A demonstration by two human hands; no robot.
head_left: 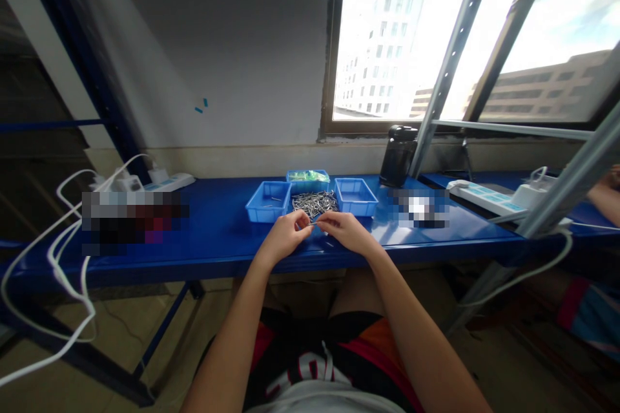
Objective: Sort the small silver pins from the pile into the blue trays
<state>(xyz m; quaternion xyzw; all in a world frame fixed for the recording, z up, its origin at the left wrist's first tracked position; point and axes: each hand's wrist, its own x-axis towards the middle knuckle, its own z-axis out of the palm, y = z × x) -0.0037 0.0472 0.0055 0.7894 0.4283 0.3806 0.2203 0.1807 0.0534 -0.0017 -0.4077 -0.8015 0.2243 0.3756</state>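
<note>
My left hand [287, 233] and my right hand [347, 232] meet just above the front of the blue table, fingertips pinched. Between them is a small, thin metal screw [313, 223], gripped from both ends; its fine detail is too small to make out. Right behind my fingers lies a heap of silvery screws [314, 203]. A blue plastic bin [268, 213] with a few thin metal pieces stands to the left of the heap. Another blue bin [357, 207] is on the right. Behind the heap, a third bin holds green-and-clear plastic packets [308, 176].
A dark bottle [398, 156] stands near the window. Power strips [489, 198] with white cables lie at both sides of the blue table [217, 238]. Blurred-out items sit left and right. A metal post rises at right, and another person's arm [605, 200] shows at the far right.
</note>
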